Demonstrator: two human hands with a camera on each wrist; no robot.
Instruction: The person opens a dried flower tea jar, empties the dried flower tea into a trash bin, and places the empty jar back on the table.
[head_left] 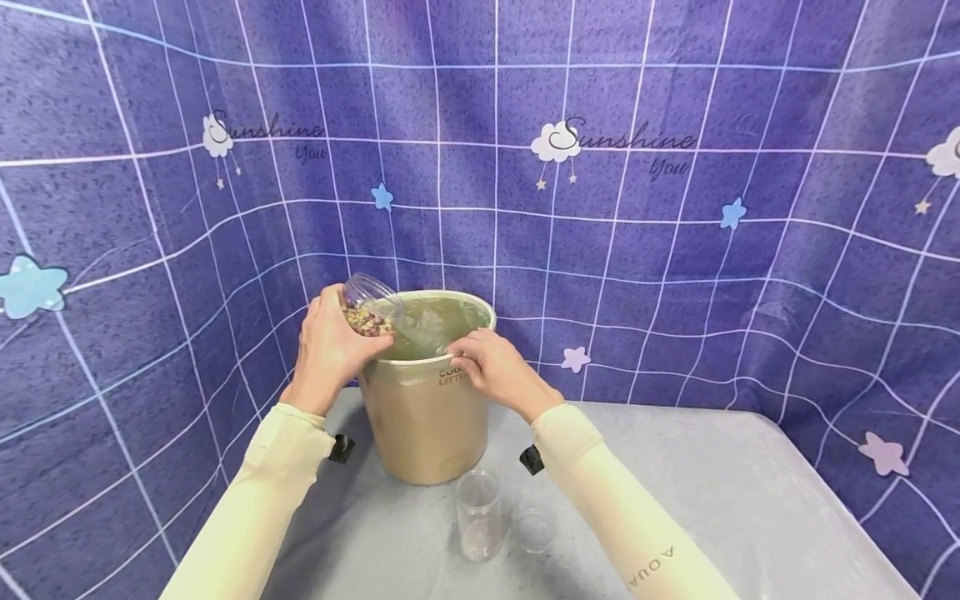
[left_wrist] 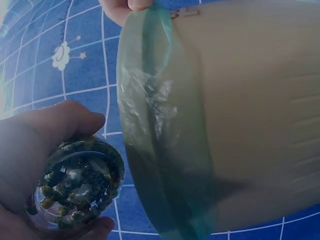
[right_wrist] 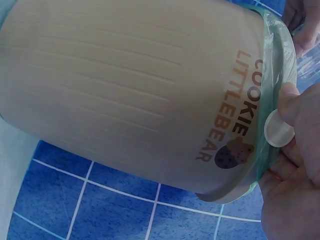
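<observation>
My left hand (head_left: 330, 346) grips a clear jar (head_left: 367, 302), tilted with its mouth toward the inside of a beige trash bin (head_left: 427, 425). Dried petals and buds in several colours (head_left: 365, 322) lie along the jar's lower side. In the left wrist view the jar's round base (left_wrist: 82, 182) shows dark pieces behind it. A thin green bag (left_wrist: 150, 100) lines the bin and folds over its rim. My right hand (head_left: 495, 367) pinches the rim at the near right, thumb outside. Beside that thumb is a round white tab (right_wrist: 279, 128) in the right wrist view.
A second clear jar (head_left: 478, 517) stands in front of the bin on the grey table (head_left: 675, 492). Next to it lies a clear round lid (head_left: 534, 531). Small black objects (head_left: 341, 448) show near both sleeves. A blue gridded curtain (head_left: 615, 250) hangs close behind and at the left.
</observation>
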